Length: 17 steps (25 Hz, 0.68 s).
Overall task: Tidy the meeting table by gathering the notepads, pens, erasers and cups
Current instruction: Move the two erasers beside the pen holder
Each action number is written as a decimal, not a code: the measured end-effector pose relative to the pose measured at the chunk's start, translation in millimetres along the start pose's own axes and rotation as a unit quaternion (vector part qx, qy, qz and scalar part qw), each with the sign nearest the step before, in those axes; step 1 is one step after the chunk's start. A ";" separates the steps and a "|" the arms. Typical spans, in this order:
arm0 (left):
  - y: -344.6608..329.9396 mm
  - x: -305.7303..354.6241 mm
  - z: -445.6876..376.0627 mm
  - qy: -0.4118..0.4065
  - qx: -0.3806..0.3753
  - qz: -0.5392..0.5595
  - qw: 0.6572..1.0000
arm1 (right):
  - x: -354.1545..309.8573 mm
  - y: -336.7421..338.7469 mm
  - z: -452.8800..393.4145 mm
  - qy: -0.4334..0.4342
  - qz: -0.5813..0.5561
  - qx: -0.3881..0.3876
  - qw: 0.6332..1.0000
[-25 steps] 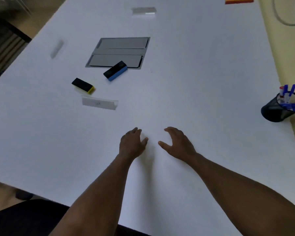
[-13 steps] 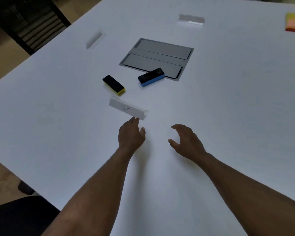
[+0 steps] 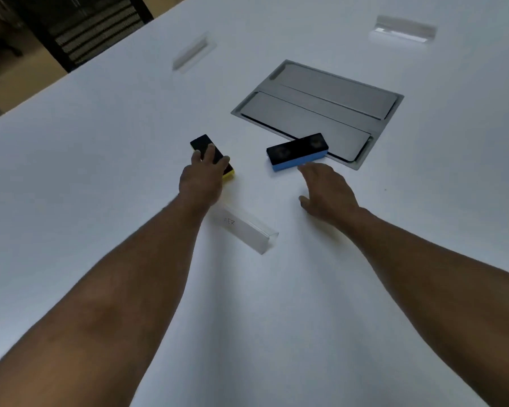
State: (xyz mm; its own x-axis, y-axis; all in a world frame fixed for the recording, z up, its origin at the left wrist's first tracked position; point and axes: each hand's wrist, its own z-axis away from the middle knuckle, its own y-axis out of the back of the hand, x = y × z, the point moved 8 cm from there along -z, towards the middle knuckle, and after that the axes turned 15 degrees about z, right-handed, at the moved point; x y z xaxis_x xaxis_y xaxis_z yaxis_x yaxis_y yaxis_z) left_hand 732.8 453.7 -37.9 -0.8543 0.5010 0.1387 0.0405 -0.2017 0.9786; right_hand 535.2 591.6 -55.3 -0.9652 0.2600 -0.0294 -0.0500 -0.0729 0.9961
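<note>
My left hand's fingers point(image 3: 210, 151) lie spread and nearly straight on top of the yellow-backed eraser point(image 3: 202, 143), fingertips pressing its black felt face; I cannot see any of them curled round its sides, so I read the left hand point(image 3: 202, 180) as open and resting on it. The eraser's yellow edge peeks out just right of my knuckles. My right hand's fingers point(image 3: 309, 170) reach forward, relaxed and a little apart, their tips just beside the near long edge of the blue-backed eraser point(image 3: 296, 152); whether they touch it I cannot tell. The right hand point(image 3: 326, 192) holds nothing, its thumb stretched back toward me just above the bench point(image 3: 100, 171). The blue-backed eraser lies black face up, its far end overlapping the near rim of the grey metal cable hatch point(image 3: 321, 110) set flush in the white bench. The two erasers sit near each other, apart, side by side ahead of me. Between my forearms, closer to me, stands a clear name-card holder point(image 3: 247, 232) with faint writing on it. Two more clear holders, one at far left point(image 3: 193, 52) and one at far right point(image 3: 403, 29), stand farther out on the bench, both blurred. Beyond the bench's left edge a dark slatted chair back point(image 3: 91, 24) shows.
</note>
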 end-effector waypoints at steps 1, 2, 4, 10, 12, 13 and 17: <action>-2.6 -1.5 -14.5 -0.006 -0.014 -0.018 1.000 | -0.1 1.6 -21.7 0.005 0.012 0.003 1.000; -5.8 -3.0 -26.4 -0.014 -0.029 -0.038 0.999 | -1.4 3.6 -41.1 0.008 0.026 0.012 1.000; -15.1 -6.6 -43.3 -0.023 -0.060 -0.071 0.995 | -5.3 2.9 -72.0 0.019 0.059 0.027 0.998; -21.8 0.9 -72.9 -0.075 -0.041 -0.073 0.994 | 8.4 -10.8 -100.0 0.012 0.119 0.060 0.991; -19.5 4.9 -74.3 -0.085 -0.039 -0.070 0.993 | 13.1 -5.2 -91.2 -0.008 0.126 0.076 0.989; -17.0 8.8 -73.0 -0.092 -0.036 -0.073 0.992 | 16.8 -2.2 -81.7 -0.021 0.114 0.078 0.990; 12.8 45.5 -52.6 -0.153 0.041 -0.067 0.985 | 44.7 12.9 -15.1 -0.091 -0.002 0.087 0.992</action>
State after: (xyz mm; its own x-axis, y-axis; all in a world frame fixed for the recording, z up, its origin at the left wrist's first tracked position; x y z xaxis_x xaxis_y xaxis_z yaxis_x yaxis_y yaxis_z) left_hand 667.2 429.6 -27.0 -0.6584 0.7519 0.0345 -0.0092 -0.0539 0.9985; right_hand 487.5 587.7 -45.1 -0.9019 0.4307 -0.0343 0.0057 0.0912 0.9958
